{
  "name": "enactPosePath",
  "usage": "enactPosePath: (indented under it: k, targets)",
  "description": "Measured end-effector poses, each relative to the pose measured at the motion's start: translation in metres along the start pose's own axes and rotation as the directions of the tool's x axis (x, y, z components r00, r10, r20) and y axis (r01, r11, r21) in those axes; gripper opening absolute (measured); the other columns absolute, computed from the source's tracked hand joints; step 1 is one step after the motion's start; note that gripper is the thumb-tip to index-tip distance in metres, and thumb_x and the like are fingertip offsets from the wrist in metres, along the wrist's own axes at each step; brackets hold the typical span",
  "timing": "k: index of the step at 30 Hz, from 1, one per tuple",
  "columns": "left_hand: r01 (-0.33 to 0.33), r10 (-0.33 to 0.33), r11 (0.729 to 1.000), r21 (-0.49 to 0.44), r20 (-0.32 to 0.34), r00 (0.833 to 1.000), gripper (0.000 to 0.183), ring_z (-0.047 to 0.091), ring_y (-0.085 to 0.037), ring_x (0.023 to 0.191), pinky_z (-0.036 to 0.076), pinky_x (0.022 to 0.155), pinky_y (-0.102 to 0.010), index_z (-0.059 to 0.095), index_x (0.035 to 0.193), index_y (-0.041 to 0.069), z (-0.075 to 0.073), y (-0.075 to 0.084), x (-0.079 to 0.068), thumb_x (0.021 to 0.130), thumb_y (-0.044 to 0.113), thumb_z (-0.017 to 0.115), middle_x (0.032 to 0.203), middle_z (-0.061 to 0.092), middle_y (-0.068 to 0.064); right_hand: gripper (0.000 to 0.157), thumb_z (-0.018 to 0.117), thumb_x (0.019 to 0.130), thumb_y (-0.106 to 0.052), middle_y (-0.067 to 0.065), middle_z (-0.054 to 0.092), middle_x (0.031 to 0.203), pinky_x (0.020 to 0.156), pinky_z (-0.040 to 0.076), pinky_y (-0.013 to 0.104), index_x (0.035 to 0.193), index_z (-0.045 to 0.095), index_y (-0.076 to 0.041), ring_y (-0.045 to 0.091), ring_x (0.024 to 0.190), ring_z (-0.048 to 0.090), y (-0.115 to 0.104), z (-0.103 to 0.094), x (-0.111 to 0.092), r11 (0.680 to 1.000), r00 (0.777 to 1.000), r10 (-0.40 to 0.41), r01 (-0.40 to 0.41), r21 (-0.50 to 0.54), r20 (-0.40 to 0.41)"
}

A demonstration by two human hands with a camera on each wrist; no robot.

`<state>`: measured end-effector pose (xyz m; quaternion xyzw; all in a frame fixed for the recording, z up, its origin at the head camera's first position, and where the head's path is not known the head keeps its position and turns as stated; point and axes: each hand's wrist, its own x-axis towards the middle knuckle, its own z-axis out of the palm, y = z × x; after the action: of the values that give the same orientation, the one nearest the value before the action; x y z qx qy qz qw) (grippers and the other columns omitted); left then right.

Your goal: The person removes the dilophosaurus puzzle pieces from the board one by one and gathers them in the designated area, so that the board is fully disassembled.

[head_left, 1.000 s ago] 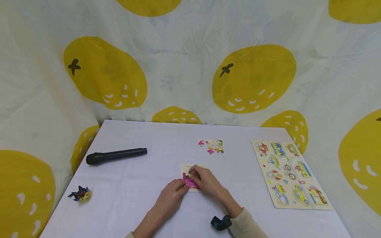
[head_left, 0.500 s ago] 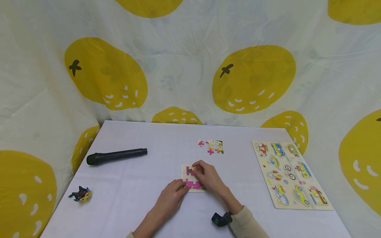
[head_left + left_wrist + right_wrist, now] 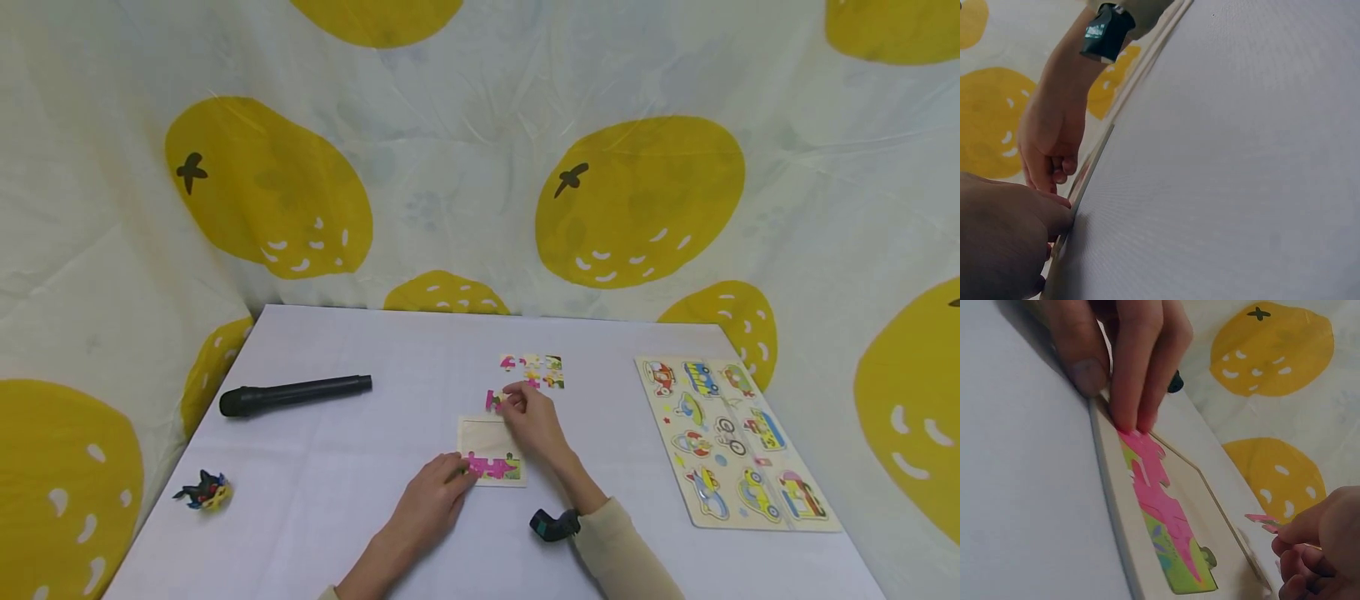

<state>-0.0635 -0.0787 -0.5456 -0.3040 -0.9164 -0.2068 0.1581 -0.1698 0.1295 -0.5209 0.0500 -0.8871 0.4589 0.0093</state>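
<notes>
A small wooden puzzle tray (image 3: 522, 475) lies before me, a row of pink and green jigsaw pieces (image 3: 495, 468) along its near side. My left hand (image 3: 435, 487) holds the tray's near left corner. In the right wrist view, its thumb is at the outer edge and its fingertips are on a pink piece. Beyond the tray's far side, my right hand (image 3: 534, 419) pinches a pink-edged jigsaw piece (image 3: 493, 401) between thumb and fingers. That pinched piece (image 3: 1262, 520) appears tilted in the right wrist view, partly covered by the fingers. Several loose jigsaw pieces (image 3: 553, 371) lie just behind this hand.
At the right lies a wooden vehicle puzzle board (image 3: 723, 442). A black microphone (image 3: 296, 394) rests at the left, and a small dark and yellow toy figure (image 3: 205, 490) sits nearer. A black device (image 3: 554, 525) is by the right wrist. A fruit-print curtain (image 3: 450, 192) hangs behind the table.
My right hand has moved away from over the tray, carrying the pinched jigsaw piece to the far side near the loose pieces. The tray's far part now shows bare wood. The left hand stays put.
</notes>
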Motion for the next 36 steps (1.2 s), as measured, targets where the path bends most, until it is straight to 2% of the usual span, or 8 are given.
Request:
enactPosePath:
  k: [6, 11, 17, 25, 30, 36]
  targets:
    - [-0.001, 0.001, 1.000, 0.007, -0.006, 1.000, 0.023, 0.064, -0.020, 0.113, 0.052, 0.105, -0.040, 0.077, 0.109, 0.013, 0.002, -0.001, -0.001, 0.087, 0.016, 0.077, 0.115, 0.068, -0.002, 0.023, 0.067, 0.091, -0.012, 0.007, 0.069, 0.094, 0.068, 0.048, 0.021, 0.113, 0.067, -0.007, 0.015, 0.079, 0.058, 0.005, -0.002, 0.014, 1.000, 0.999, 0.025, -0.024, 0.013, -0.039]
    - [-0.008, 0.008, 1.000, 0.016, -0.016, 1.000, 0.023, 0.064, -0.020, 0.112, 0.052, 0.105, -0.040, 0.077, 0.108, 0.013, 0.002, -0.001, -0.001, 0.086, 0.015, 0.077, 0.114, 0.069, -0.002, 0.022, 0.065, 0.092, -0.012, 0.008, 0.069, 0.094, 0.069, 0.048, 0.023, 0.113, 0.067, -0.005, 0.016, 0.079, 0.058, 0.007, 0.000, 0.023, 0.999, 0.997, 0.043, -0.044, -0.017, -0.070]
    - [-0.011, 0.012, 1.000, 0.026, -0.011, 1.000, 0.022, 0.064, -0.020, 0.113, 0.052, 0.105, -0.040, 0.077, 0.108, 0.014, 0.002, -0.001, -0.001, 0.086, 0.016, 0.077, 0.115, 0.069, -0.003, 0.023, 0.063, 0.093, -0.011, 0.009, 0.068, 0.093, 0.067, 0.047, 0.025, 0.115, 0.067, -0.004, 0.017, 0.078, 0.058, 0.009, 0.000, 0.031, 0.994, 0.994, 0.051, -0.060, -0.093, -0.094]
    - [0.005, -0.006, 0.999, 0.034, 0.023, 1.000, 0.024, 0.064, -0.018, 0.115, 0.052, 0.106, -0.039, 0.077, 0.109, 0.014, 0.001, 0.000, 0.000, 0.086, 0.019, 0.078, 0.117, 0.069, -0.002, 0.024, 0.061, 0.096, -0.016, 0.009, 0.066, 0.096, 0.075, 0.050, 0.036, 0.116, 0.068, -0.005, 0.022, 0.085, 0.059, 0.012, -0.001, 0.035, 0.975, 0.987, 0.047, -0.078, -0.206, -0.154]
    - [0.012, -0.013, 0.999, 0.038, 0.024, 1.000, 0.023, 0.064, -0.019, 0.115, 0.052, 0.106, -0.038, 0.077, 0.109, 0.015, 0.000, 0.000, -0.001, 0.087, 0.020, 0.077, 0.117, 0.069, -0.002, 0.028, 0.066, 0.095, -0.022, 0.010, 0.059, 0.102, 0.075, 0.049, 0.038, 0.117, 0.069, -0.005, 0.023, 0.086, 0.056, 0.014, -0.002, 0.033, 0.959, 0.986, 0.052, -0.093, -0.267, -0.158]
    - [0.011, -0.011, 0.999, 0.033, 0.007, 1.000, 0.021, 0.064, -0.019, 0.115, 0.052, 0.105, -0.038, 0.078, 0.108, 0.015, 0.001, 0.000, -0.001, 0.087, 0.020, 0.077, 0.116, 0.069, -0.001, 0.031, 0.074, 0.090, -0.030, 0.009, 0.055, 0.104, 0.072, 0.047, 0.037, 0.110, 0.074, -0.007, 0.024, 0.087, 0.055, 0.015, -0.001, 0.033, 0.936, 0.989, 0.043, -0.089, -0.340, -0.139]
